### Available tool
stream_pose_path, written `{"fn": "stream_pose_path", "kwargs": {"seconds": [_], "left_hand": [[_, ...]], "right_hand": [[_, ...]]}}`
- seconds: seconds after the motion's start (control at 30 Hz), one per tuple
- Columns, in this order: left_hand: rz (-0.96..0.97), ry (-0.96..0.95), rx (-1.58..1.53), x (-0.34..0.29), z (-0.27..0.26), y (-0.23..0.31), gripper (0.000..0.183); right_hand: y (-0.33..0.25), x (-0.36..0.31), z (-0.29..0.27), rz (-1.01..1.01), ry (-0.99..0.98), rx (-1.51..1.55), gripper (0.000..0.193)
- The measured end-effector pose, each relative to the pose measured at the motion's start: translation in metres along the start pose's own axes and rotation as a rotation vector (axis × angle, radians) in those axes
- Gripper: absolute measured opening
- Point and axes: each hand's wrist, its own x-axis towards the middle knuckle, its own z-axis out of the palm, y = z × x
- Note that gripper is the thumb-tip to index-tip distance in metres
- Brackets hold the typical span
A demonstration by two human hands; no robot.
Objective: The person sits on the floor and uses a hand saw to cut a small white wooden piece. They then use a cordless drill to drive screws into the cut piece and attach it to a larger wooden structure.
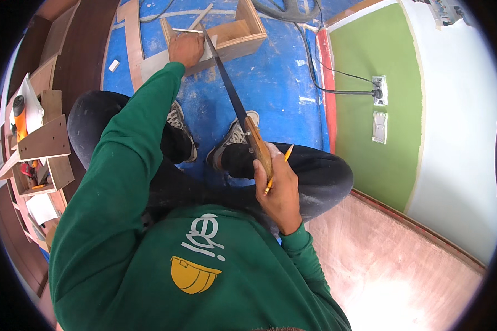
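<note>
- One handsaw (233, 95) is held in the right hand (281, 187), its wooden handle low and its long dark blade slanting up and to the left, over the blue floor (284, 77).
- The right fingers are curled tightly around the saw handle, the thumb lying along its near side.
- A yellow pencil (288, 153) is tucked into the same hand, both ends showing and the middle covered.
- The left hand (186, 49) is stretched forward at the near left corner of an open plywood box (238, 49), knuckles up; its fingers are bent out of sight, so I cannot tell what they pinch.
- A thin white strip (188, 31) lies just beyond those knuckles; whether it is gripped is unclear.
- The blade's far end reaches the box area, close beside the left hand; contact with the wood cannot be made out.
- Left of the box are a pale plywood strip (132, 47) and a small white block (114, 65), both on the floor.
- Farther left, a wooden compartment (61, 171) contains red tools (28, 172), with an orange-handled tool (20, 118) upright above it.
- On the right, black cables (345, 92) run to a wall socket (380, 88) on a green panel (364, 55).
</note>
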Motion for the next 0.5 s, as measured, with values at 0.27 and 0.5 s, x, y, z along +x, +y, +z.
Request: {"fn": "stream_pose_path", "kwargs": {"seconds": [0.27, 0.5], "left_hand": [[0.034, -0.139, 0.005, 0.009, 0.015, -0.007, 0.049], [0.113, -0.182, 0.025, 0.009, 0.014, -0.015, 0.045]], "right_hand": [[0.005, -0.004, 0.004, -0.027, -0.002, -0.008, 0.043], [0.009, -0.004, -0.004, -0.06, -0.03, 0.03, 0.043]]}}
